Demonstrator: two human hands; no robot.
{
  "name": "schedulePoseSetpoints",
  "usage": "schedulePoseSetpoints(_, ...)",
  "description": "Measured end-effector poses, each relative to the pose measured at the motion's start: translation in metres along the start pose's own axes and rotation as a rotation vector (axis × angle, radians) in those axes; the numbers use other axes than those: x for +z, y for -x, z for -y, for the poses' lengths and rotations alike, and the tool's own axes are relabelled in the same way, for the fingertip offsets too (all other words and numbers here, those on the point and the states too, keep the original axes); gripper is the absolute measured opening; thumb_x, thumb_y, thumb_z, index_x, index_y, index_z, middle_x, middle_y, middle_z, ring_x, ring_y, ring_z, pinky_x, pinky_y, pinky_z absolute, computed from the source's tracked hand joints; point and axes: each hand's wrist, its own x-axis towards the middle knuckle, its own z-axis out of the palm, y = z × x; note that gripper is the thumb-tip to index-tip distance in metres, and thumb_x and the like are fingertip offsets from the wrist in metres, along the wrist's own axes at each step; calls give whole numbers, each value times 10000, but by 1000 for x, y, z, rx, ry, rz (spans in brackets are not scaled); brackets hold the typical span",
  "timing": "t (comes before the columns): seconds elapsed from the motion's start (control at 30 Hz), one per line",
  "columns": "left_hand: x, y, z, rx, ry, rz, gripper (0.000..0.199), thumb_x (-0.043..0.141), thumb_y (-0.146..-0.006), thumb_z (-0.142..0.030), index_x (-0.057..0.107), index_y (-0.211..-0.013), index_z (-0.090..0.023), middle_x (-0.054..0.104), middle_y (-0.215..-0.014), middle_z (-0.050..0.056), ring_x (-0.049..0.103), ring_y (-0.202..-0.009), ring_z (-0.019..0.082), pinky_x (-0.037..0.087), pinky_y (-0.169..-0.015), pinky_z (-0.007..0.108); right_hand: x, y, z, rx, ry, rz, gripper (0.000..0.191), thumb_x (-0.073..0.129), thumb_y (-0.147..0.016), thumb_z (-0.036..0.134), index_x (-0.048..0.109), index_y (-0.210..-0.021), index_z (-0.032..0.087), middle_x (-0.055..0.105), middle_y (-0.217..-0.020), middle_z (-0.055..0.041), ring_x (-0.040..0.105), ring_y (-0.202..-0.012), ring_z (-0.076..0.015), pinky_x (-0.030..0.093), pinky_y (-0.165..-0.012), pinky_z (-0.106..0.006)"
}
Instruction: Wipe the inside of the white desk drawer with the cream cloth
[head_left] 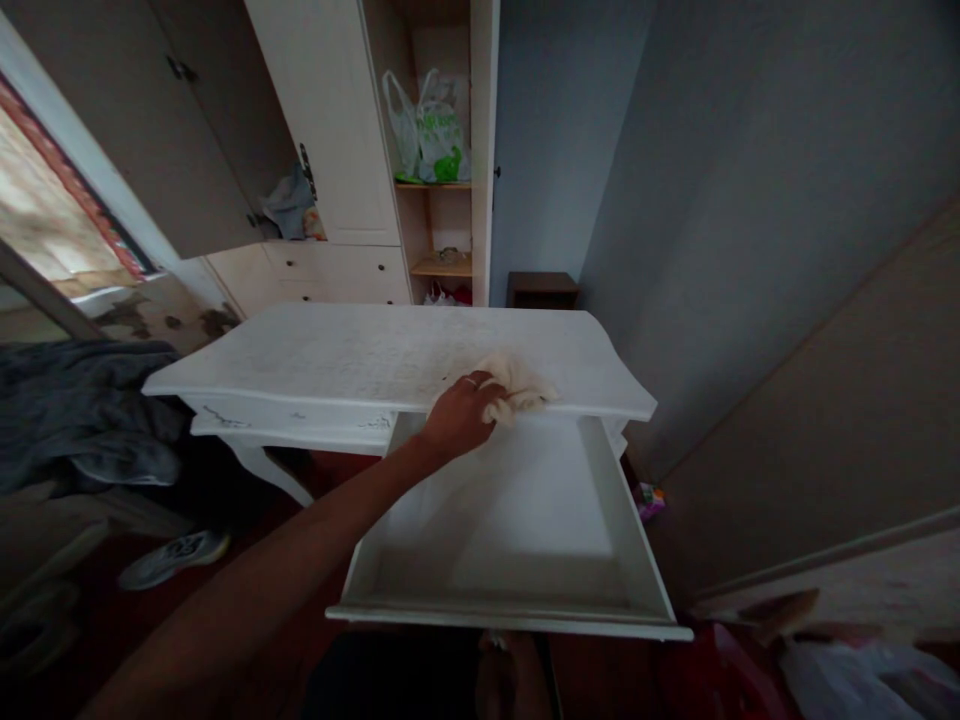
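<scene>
My left hand (pixel 463 412) has the rag (pixel 517 388) on the front edge of the white worktop (pixel 337 350).
The rag is bunched up, and my fingers curl on it, with a ring (pixel 471 381) on one; it lies just above the back of the open drawer (pixel 525 510). Grey marks (pixel 427 365) are on the top beside my hand. Some skin shows under the drawer's front, but it is too dark to tell if that is my right hand, or how it is held. Dark clothes (pixel 82 410) lie to the left, with a shoe (pixel 176 560) on the red floor. Behind the worktop, a bag (pixel 442 140) sits on a shelf in the tall cupboard (pixel 330 120).
</scene>
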Motion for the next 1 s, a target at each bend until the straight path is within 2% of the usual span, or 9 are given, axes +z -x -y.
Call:
schedulePoseSetpoints(0.13, -8, 75, 9, 202, -170, 86, 464, 605, -753, -122, 624, -1195, -262, 580, -1312, 80, 505, -1237, 282, 420, -1046, 459, -3, -4, -5, 23, -18, 27, 299, 577, -938, 379, 603, -1149, 168, 642, -1105, -66, 646, -886, -175, 567, -754, -358)
schedulePoseSetpoints(0.27, -4, 118, 30, 145, -353, 210, 516, 586, -757, -79, 611, -1241, -259, 567, -1350, 105, 509, -1232, 301, 386, -1049, 479, -3, -13, -7, 27, -43, 47, 416, 548, -883, 557, 648, -817, 159, 549, -512, 33, 489, -408, -99, 402, -400, -217)
schedulePoseSetpoints(0.37, 6, 118, 33, 6, -477, 312, 590, 669, -765, -234, 540, -1340, -231, 495, -1430, 166, 448, -1291, 383, 316, -1069, 561, 2, -19, -7, 33, -70, 57, 497, 598, -728, 682, 613, -664, 189, 383, -313, 68, 331, -274, -81, 243, -314, -200)
schedulePoseSetpoints(0.47, 20, 103, 25, -160, -512, 414, 1001, 817, -593, -457, 383, -1459, -207, 412, -1484, 225, 335, -1351, 483, 198, -1080, 669, 9, -21, -3, 33, -132, 13, 540, 653, -577, 731, 587, -600, 196, 344, -264, 78, 254, -240, -60, 162, -299, -192)
schedulePoseSetpoints(0.53, 26, 92, 21, -258, -477, 489, 1081, 855, -532, -409, 353, -1468, -211, 404, -1482, 243, 394, -1301, 503, 267, -1026, 685, 11, -20, 0, 26, -165, -33, 547, 680, -530, 725, 591, -577, 187, 333, -253, 81, 231, -238, -47, 137, -303, -187)
schedulePoseSetpoints(0.63, 31, 83, 24, -405, -283, 467, 897, 811, -568, -234, 455, -1391, -213, 488, -1404, 243, 532, -1174, 473, 425, -901, 628, 11, -16, 4, 15, -189, -72, 537, 701, -523, 705, 605, -564, 177, 340, -256, 78, 235, -247, -38, 129, -312, -179)
schedulePoseSetpoints(0.7, 35, 82, 29, -512, -105, 309, 749, 775, -578, -170, 544, -1290, -188, 551, -1329, 232, 548, -1166, 454, 454, -889, 596, 11, -15, 6, 8, -199, -84, 536, 707, -521, 702, 608, -562, 178, 343, -261, 80, 244, -250, -37, 133, -316, -176)
schedulePoseSetpoints(0.87, 64, 88, 35, -913, 559, -466, 257, 677, -617, -95, 623, -854, -178, 700, -913, 107, 667, -960, 302, 524, -848, 452, 12, -15, 9, 35, -193, -72, 566, 722, -464, 727, 604, -536, 178, 351, -259, 73, 265, -245, -42, 141, -318, -182)
schedulePoseSetpoints(1.0, 90, 80, 36, -1033, 735, -812, 207, 557, -713, -105, 559, -904, -186, 676, -885, 66, 669, -849, 227, 556, -763, 396, 9, -18, 7, 12, -173, -52, 579, 710, -484, 742, 620, -553, 175, 357, -264, 70, 261, -253, -42, 152, -328, -188)
